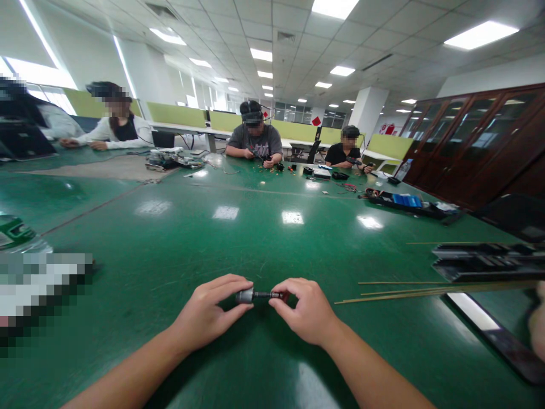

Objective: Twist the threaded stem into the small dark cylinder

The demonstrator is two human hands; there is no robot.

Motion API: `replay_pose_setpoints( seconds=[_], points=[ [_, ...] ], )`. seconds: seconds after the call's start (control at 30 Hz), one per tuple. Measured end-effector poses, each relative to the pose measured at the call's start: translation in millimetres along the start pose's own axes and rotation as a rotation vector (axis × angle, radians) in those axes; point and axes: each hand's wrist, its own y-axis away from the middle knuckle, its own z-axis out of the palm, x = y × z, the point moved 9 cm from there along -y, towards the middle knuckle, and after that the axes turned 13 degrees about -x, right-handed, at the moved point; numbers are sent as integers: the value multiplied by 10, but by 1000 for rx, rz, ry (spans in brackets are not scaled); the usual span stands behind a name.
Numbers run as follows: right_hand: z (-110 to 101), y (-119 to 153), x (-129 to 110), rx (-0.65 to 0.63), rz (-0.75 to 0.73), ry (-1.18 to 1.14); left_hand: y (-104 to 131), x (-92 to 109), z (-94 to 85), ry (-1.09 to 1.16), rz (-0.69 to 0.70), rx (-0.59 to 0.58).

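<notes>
Low in the middle of the head view, a short grey cylinder with a thin dark shaft (261,295) lies level between my two hands, just above the green table (191,238). My left hand (208,307) grips the thick grey end between thumb and fingers. At the other end, my right hand (303,309) pinches the dark tip of the shaft. Whether it is one piece or two joined parts, I cannot tell. The fingers of my right hand partly cover its end.
Thin brass-coloured rods (395,292), black metal profiles (485,261) and a phone-like slab (496,335) lie at the right; another person's hand (537,318) shows at that edge. A bottle (21,236) is at the left. Across the table, several people sit near a black tray (409,203).
</notes>
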Motion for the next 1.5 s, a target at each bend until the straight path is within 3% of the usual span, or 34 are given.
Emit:
replay_pose_setpoints(
  seconds=[1.5],
  points=[
    [-19, 7, 6, -3, 12, -4, -4, -48, 0, 16, -13, -18]
  ],
)
